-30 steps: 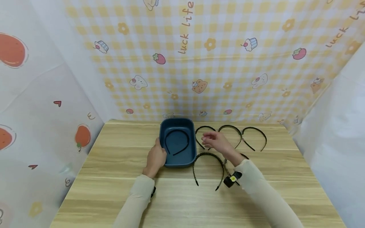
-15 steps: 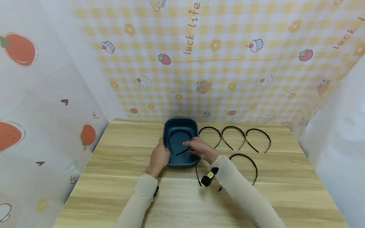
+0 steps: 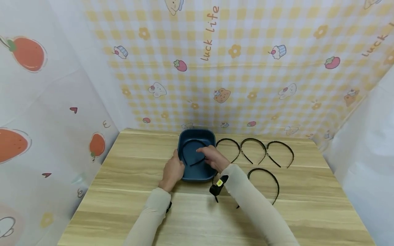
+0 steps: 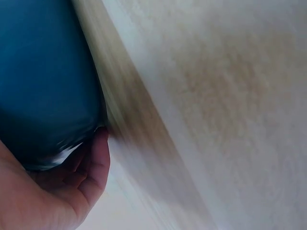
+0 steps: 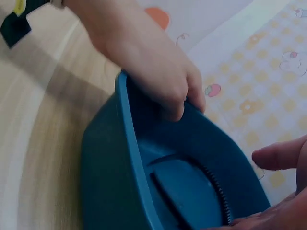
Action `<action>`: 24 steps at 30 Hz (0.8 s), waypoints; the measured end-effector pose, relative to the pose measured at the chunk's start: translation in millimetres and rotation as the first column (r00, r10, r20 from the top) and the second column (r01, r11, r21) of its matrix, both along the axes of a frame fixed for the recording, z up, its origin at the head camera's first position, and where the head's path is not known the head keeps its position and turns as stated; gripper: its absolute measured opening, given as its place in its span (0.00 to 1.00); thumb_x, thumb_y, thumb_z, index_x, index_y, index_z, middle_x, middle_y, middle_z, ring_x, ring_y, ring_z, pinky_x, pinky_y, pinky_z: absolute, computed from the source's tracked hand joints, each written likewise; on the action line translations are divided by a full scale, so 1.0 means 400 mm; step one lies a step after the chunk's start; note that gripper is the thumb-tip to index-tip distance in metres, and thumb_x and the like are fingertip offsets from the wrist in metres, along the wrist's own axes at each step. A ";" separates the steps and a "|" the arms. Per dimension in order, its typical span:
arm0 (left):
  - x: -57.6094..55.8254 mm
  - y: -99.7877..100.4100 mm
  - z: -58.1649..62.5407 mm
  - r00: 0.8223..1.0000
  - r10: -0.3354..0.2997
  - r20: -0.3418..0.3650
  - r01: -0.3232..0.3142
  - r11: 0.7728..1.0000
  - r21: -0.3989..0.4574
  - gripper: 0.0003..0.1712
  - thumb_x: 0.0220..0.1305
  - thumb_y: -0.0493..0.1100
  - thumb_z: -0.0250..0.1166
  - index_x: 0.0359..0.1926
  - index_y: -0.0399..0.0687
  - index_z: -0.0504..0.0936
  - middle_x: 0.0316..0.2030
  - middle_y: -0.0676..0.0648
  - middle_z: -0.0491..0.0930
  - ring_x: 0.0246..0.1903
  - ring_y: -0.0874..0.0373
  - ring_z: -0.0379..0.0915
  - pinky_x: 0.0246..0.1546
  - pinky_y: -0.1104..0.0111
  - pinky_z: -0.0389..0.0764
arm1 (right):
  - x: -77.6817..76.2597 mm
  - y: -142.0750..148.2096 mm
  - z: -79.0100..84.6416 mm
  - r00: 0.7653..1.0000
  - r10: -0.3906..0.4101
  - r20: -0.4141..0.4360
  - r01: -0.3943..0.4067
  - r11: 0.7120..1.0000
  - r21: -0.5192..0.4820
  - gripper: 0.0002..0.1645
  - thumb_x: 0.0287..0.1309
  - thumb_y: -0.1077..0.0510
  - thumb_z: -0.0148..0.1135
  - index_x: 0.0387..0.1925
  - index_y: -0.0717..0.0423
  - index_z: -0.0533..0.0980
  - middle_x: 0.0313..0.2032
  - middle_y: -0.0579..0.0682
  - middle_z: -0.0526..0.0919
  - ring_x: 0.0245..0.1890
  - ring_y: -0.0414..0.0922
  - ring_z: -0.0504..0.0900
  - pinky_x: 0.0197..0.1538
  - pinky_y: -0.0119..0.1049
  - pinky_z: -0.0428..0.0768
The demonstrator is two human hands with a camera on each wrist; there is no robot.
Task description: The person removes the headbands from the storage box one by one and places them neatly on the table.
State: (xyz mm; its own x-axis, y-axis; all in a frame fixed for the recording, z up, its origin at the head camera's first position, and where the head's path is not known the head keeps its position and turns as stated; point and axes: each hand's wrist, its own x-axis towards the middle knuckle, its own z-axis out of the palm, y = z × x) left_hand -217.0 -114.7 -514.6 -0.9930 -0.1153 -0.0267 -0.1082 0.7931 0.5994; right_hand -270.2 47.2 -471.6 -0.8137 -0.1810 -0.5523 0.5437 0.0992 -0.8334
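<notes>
A dark blue bin stands on the table with one black headband lying inside. My left hand grips the bin's left wall, fingers bent against its outside in the left wrist view. Over the bin's right side reaches my right hand, one finger pointing inward above the headband. In the right wrist view, two of its digits are spread apart close to the headband; whether they touch it is hidden.
Three dark headbands lie in a row right of the bin: one beside it, a toothed one and another. In front lie a headband and one mostly under my right wrist. A patterned cloth hangs behind the table.
My right hand has moved left from above the loose headbands to the bin's right side, then barely shifted. My left hand keeps its hold on the bin. The view has swung slightly left.
</notes>
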 end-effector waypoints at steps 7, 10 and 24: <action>0.003 0.006 -0.003 1.000 -0.004 0.014 0.004 1.000 0.003 0.33 0.63 0.39 0.47 0.67 0.38 0.50 0.14 0.47 0.69 0.11 0.55 0.64 0.09 0.66 0.62 | -0.012 -0.006 -0.012 0.997 -0.062 -0.043 0.062 0.998 -0.007 0.39 0.55 0.60 0.55 0.66 0.63 0.52 0.66 0.54 0.51 0.53 0.46 0.63 0.58 0.44 0.65; 0.003 0.006 -0.002 1.000 0.003 0.008 -0.003 1.000 0.006 0.33 0.62 0.39 0.47 0.67 0.39 0.50 0.14 0.47 0.69 0.11 0.55 0.63 0.09 0.65 0.61 | -0.015 -0.008 -0.008 0.991 -0.128 -0.034 0.126 0.991 -0.044 0.44 0.55 0.61 0.55 0.68 0.60 0.44 0.66 0.55 0.50 0.46 0.46 0.67 0.56 0.42 0.68; 0.001 0.000 0.003 1.000 0.014 0.003 -0.014 1.000 -0.004 0.33 0.62 0.40 0.49 0.67 0.39 0.51 0.24 0.42 0.75 0.15 0.54 0.67 0.13 0.65 0.65 | -0.017 -0.028 0.000 0.974 -0.218 -0.058 0.215 0.975 -0.047 0.37 0.55 0.63 0.58 0.64 0.63 0.53 0.50 0.59 0.73 0.45 0.52 0.77 0.42 0.41 0.78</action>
